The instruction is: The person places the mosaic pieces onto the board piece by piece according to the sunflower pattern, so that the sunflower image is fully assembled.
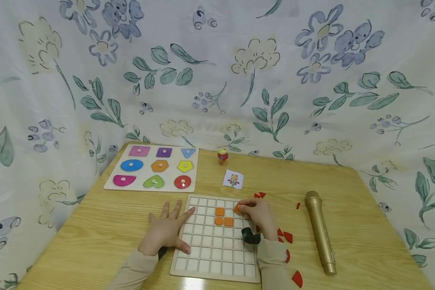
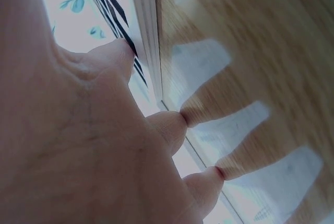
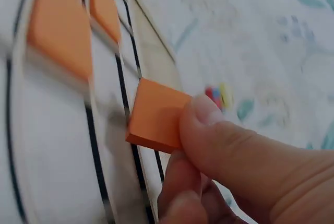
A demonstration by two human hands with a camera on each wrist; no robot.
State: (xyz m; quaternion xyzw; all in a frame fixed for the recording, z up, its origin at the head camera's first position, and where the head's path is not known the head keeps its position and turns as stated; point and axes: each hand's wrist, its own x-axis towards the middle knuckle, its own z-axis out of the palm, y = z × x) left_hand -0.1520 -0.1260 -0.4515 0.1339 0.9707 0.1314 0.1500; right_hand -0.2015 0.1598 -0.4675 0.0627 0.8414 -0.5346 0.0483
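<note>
Apparently placing: right hand (image 1: 260, 213), fingers clamped on a flat orange square-looking tile (image 3: 156, 114), holds it at 1 o'clock on the white-celled, wooden-looking grid board (image 1: 217, 277), left hand (image 1: 163, 233) at 9 o'clock, fingers spread; next probably calls for squaring, lowering.

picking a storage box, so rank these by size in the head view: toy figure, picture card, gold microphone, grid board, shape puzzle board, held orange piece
1. grid board
2. shape puzzle board
3. gold microphone
4. picture card
5. toy figure
Unranked: held orange piece, partly covered by the right hand
</note>
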